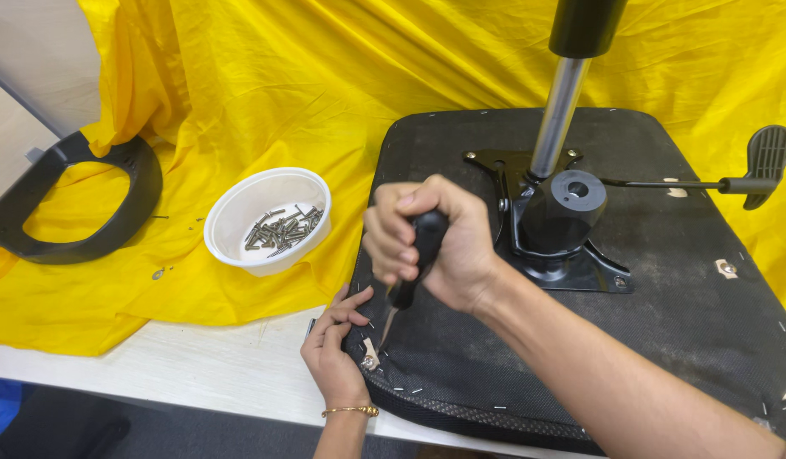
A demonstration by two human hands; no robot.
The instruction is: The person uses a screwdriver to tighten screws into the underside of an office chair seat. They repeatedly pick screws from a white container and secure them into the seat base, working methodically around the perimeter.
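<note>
An upturned black chair seat [665,340] lies on the table, its metal mechanism plate [554,246] and chrome gas cylinder [559,115] pointing up. My right hand [435,242] is shut on a black-handled screwdriver [414,263], its tip angled down toward a screw [370,362] at the seat's near left corner. My left hand [333,348] rests at that corner, fingertips pinching the seat edge beside the screw.
A white bowl [231,212] with several dark screws stands left of the seat on a yellow cloth [265,85]. A black chair armrest [79,204] lies at far left. A lever with a black paddle [767,161] sticks out to the right.
</note>
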